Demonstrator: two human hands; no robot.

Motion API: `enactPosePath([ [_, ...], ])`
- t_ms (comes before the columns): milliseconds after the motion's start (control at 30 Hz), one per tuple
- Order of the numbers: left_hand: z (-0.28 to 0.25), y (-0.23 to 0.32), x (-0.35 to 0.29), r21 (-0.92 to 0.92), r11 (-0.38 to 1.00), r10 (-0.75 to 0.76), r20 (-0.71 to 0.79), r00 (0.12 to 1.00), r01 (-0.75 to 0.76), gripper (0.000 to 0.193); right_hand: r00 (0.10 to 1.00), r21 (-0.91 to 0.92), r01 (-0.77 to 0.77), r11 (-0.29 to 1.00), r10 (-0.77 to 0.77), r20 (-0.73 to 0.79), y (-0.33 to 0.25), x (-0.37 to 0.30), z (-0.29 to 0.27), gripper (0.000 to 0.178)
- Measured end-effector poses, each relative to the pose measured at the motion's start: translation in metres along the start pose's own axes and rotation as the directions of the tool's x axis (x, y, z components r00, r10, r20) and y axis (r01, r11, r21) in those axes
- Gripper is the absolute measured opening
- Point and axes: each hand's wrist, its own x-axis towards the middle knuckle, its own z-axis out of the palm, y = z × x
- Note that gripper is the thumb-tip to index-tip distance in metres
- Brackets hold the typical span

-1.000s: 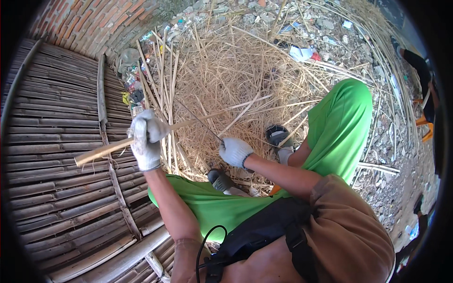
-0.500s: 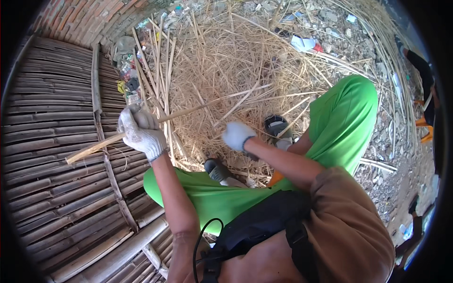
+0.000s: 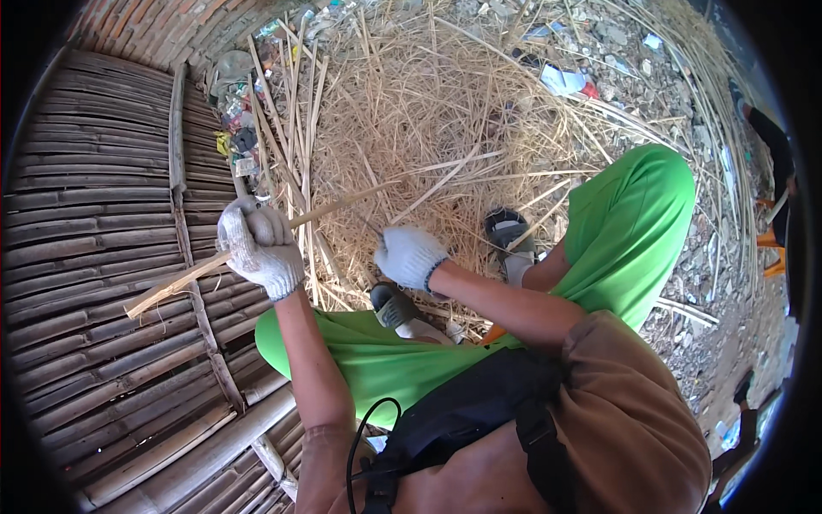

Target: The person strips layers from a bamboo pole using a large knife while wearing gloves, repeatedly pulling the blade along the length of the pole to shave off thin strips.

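One pale tan bamboo strip (image 3: 180, 283), slim and fairly straight, slants across in front of the worker I'm watching, its near end pointing to eight o'clock and its far end to two. That near end is the lighter, broader one, with frayed fibres dangling beneath it, and it juts out over a panel of weathered bamboo slats (image 3: 94, 257) on the nine o'clock side. Next along is the left hand (image 3: 259, 246), in an off-white knitted glove, its fingers curled tight round the strip; I can see no gap in that grip. Past the knuckles the strip runs on, thinner and duller, by some loose upright canes (image 3: 300, 128) toward eleven o'clock, and tapers off above a wide heap of straw-coloured shavings (image 3: 411, 103) at twelve. Near the middle, the right hand (image 3: 413, 259), gloved the same way, is closed in a fist around a thin dark tool (image 3: 372, 228) that pokes out toward ten o'clock, just short of the strip's far part; it is too small and blurred for me to tell its exact kind. Beyond, at one o'clock, sits a grey sandal (image 3: 509, 233) on a foot, and at two rises a knee in bright green trousers (image 3: 634, 214).
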Motion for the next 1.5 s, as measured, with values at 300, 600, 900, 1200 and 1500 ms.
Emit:
enactPosePath([
  [300, 0.024, -0.001, 0.006, 0.035, 0.999, 0.019, -0.008, 1.000, -0.019, 0.028, 0.999, -0.119, -0.043, 0.992, 0.039, -0.033, 0.062, 0.025, 0.009, 0.040],
  [600, 0.038, -0.006, -0.005, 0.042, 0.999, -0.018, 0.130, 0.991, 0.012, 0.029, 0.996, -0.081, 0.025, 0.996, -0.032, -0.085, 0.074, 0.027, 0.013, 0.038],
  [900, 0.035, -0.007, -0.003, 0.045, 0.999, 0.008, 0.165, 0.986, -0.015, 0.030, 0.999, -0.010, 0.041, 0.999, -0.042, -0.017, -0.006, 0.001, -0.027, 0.040],
  [1200, 0.057, -0.011, 0.001, 0.009, 1.000, 0.004, 0.133, 0.991, -0.005, 0.026, 0.982, -0.152, -0.189, 0.970, 0.185, -0.037, 0.133, 0.076, 0.002, 0.034],
  [1500, 0.030, -0.003, 0.006, 0.031, 0.999, -0.022, 0.140, 0.990, 0.018, 0.026, 0.954, -0.200, 0.224, 0.954, -0.256, -0.154, 0.047, 0.037, 0.025, 0.030],
])
